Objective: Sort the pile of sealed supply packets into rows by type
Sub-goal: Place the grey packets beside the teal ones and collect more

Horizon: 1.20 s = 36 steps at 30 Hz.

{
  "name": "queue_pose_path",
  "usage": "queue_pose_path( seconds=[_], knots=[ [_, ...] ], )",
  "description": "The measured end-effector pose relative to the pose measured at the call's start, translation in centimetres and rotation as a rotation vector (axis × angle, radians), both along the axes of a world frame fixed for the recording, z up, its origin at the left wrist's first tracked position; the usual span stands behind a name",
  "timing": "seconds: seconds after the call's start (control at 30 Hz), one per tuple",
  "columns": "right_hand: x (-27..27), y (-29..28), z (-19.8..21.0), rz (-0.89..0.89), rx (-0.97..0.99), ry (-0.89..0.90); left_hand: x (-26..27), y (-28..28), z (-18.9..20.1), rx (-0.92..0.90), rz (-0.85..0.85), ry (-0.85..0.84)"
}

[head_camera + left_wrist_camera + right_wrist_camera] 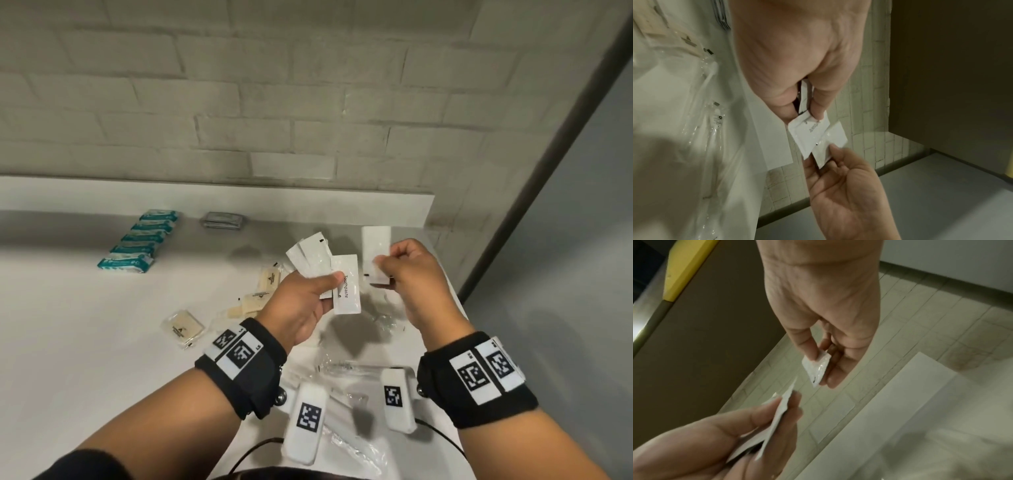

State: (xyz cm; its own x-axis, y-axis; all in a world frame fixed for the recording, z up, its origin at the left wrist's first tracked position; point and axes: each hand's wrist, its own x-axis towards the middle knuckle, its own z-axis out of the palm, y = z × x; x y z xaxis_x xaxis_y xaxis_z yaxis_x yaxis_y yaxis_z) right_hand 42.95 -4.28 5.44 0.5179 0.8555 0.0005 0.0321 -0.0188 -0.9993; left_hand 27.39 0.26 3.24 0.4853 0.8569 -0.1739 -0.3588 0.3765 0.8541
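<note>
Above the white table (75,342) my left hand (305,305) pinches a fan of several white toothpaste packets (346,284) between thumb and fingers; in the left wrist view the same fan of packets (809,131) shows below the palm. Just to its right my right hand (407,274) pinches one white packet (376,250), held upright and apart from the fan. The right wrist view shows that single packet (817,368) between thumb and fingertips. A row of teal packets (137,245) lies at the back left. Several beige packets (183,327) lie scattered mid-table.
A grey packet stack (222,220) sits at the back by the raised white ledge (205,195). Clear plastic wrappers (352,373) lie on the table under my wrists. The table's right edge (455,291) drops to a grey floor. A brick wall stands behind.
</note>
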Motion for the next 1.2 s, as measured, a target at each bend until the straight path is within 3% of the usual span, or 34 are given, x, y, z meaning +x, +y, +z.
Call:
queue_pose_path(
  seconds=[0.1, 0.2, 0.37, 0.5, 0.6, 0.9, 1.1, 1.2],
  knots=[
    [1.1, 0.0, 0.2, -0.060, -0.029, 0.124, 0.0, 0.3, 0.1, 0.001, 0.035, 0.010],
    [0.6, -0.3, 0.1, 0.001, -0.069, 0.137, -0.1, 0.6, 0.3, 0.006, 0.042, 0.019],
    [-2.1, -1.0, -0.2, 0.247, -0.044, -0.036, 0.2, 0.3, 0.7, 0.048, -0.059, 0.071],
    [-1.4, -0.1, 0.2, 0.121, -0.078, -0.174, 0.1, 0.0, 0.7, 0.060, -0.101, 0.155],
    [-0.4, 0.2, 1.4, 0.058, -0.152, -0.058, -0.1, 0.1, 0.9, 0.028, -0.053, 0.172],
    [-0.2, -0.9, 1.0, 0.180, -0.071, 0.165, 0.0, 0.6, 1.0, -0.050, 0.045, 0.057],
    [-1.5, -1.1, 0.7, 0.303, 0.075, 0.357, -0.4, 0.1, 1.3, 0.039, -0.072, 0.040],
    [-2.4, -0.8, 0.5, 0.325, 0.074, 0.323, -0.6, -0.1, 1.7, 0.063, -0.154, 0.058]
  ],
)
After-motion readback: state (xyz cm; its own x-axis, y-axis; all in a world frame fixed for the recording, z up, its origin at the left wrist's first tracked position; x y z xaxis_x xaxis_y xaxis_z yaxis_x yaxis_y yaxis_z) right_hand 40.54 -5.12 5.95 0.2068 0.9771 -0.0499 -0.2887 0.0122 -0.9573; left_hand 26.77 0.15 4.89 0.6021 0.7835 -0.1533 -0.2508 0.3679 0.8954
